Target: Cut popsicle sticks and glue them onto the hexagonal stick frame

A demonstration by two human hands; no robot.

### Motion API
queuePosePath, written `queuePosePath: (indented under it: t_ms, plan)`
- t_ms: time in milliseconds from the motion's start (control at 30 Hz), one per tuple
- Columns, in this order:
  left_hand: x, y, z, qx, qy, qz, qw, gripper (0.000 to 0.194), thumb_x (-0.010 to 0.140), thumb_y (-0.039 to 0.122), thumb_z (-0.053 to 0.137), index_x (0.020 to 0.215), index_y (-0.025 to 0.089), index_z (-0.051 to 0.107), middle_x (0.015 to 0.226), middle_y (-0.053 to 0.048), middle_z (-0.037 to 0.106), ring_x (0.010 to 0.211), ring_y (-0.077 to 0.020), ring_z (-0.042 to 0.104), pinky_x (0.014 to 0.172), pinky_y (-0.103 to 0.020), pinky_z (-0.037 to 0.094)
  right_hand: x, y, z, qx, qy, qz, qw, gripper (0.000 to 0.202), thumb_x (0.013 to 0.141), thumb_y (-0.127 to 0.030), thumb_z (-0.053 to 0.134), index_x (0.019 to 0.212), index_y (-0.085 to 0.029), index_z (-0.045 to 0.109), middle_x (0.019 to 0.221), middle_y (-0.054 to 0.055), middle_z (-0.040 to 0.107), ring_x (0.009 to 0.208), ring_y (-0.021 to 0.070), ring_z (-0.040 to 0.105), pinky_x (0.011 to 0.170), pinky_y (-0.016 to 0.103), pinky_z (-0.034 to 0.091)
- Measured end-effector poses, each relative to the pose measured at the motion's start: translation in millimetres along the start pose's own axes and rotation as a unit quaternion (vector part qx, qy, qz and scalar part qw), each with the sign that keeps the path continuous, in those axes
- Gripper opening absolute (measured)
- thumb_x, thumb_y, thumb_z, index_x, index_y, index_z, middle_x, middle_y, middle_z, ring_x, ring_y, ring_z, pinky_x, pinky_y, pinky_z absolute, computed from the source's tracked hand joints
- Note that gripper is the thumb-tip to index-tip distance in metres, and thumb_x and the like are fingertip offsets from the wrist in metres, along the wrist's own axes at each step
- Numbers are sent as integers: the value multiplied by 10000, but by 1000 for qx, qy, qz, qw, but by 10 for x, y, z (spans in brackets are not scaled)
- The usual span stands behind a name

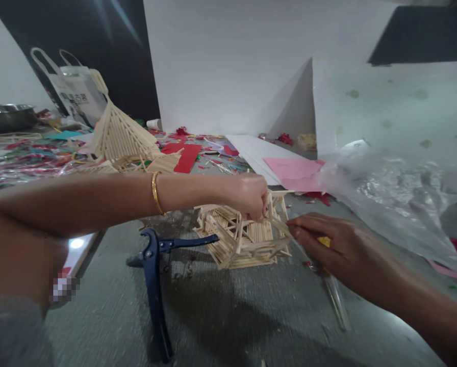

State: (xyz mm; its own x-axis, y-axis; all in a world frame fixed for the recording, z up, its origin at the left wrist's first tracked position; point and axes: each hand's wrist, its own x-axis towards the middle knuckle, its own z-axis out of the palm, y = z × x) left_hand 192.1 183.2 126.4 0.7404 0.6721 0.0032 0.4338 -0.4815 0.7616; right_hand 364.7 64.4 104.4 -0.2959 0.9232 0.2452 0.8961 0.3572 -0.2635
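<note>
A small open-frame model point(247, 250) built from thin pale wooden sticks stands on the grey surface in front of me. My left hand point(253, 196) reaches across from the left, its fingers curled closed over the model's back rim. What those fingertips hold is hidden. From the right, my right hand point(324, 237) pinches a pale wooden stick point(280, 224) at the model's right side. Close by on the left lies a blue-handled cutter point(154, 270), one handle reaching to the model's edge. A clear plastic tube or wrapper point(335, 300) sticks out below my right hand.
Behind my left arm stands a larger pointed stick structure point(119, 132). Clear plastic sheeting point(397, 183) bulges at the right. Pink paper point(293, 173), red paper point(188, 158) and scattered scraps lie behind. A metal bowl point(8, 117) and a white bag point(75, 94) are far left.
</note>
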Motion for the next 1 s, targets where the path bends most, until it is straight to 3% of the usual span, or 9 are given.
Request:
queuePosePath:
  t_ms: [100, 233, 300, 433, 667, 833, 1000]
  plan:
    - [5, 15, -2, 29, -52, 28, 998, 211, 420, -34, 669, 381, 164, 605, 363, 1, 502, 382, -114, 439, 456, -250, 314, -2, -1, -4, -13, 2, -6, 1000, 330, 918, -378, 379, 744, -229, 617, 766, 29, 662, 709, 187, 634, 602, 316, 490]
    - [-21, 110, -37, 82, -72, 27, 994, 147, 451, -14, 644, 423, 129, 632, 389, -7, 499, 449, -134, 469, 561, -299, 386, -4, -6, -11, -26, 4, -9, 1000, 333, 913, -387, 386, 735, -229, 619, 748, 32, 669, 675, 194, 640, 561, 307, 500]
    - [-53, 183, -66, 154, -107, 28, 982, 159, 484, -5, 606, 563, 94, 702, 497, -36, 570, 546, -157, 508, 625, -319, 405, -5, -6, -13, -31, 9, -8, 999, 321, 907, -404, 400, 782, -236, 643, 764, 33, 681, 684, 199, 650, 563, 306, 514]
    - [-113, 295, -110, 255, -153, 53, 953, 381, 517, -27, 554, 850, 11, 736, 739, -122, 665, 691, -185, 548, 691, -327, 411, -3, 1, -9, -31, 21, -14, 999, 319, 890, -429, 422, 854, -247, 682, 831, 47, 702, 755, 225, 676, 573, 307, 541]
    - [-125, 281, -117, 276, -167, 77, 943, 322, 583, 11, 543, 837, 25, 739, 721, -112, 667, 653, -161, 532, 642, -300, 408, -2, -1, 14, -30, 26, 9, 999, 335, 891, -427, 409, 869, -246, 690, 870, 56, 712, 738, 229, 668, 594, 336, 536]
    - [-115, 220, -87, 280, -151, 58, 946, 289, 637, 115, 559, 852, 31, 732, 673, -91, 642, 604, -146, 514, 585, -285, 379, -36, -13, 22, -26, -15, 50, 998, 309, 910, -400, 408, 924, -244, 674, 888, 42, 694, 806, 209, 651, 676, 322, 502]
    - [-98, 186, -56, 269, -137, 32, 953, 264, 639, 159, 582, 830, 59, 734, 647, -76, 640, 586, -136, 505, 564, -272, 358, -43, -52, 15, -18, -16, 53, 998, 301, 923, -370, 396, 958, -230, 660, 931, 41, 677, 835, 181, 631, 717, 305, 475]
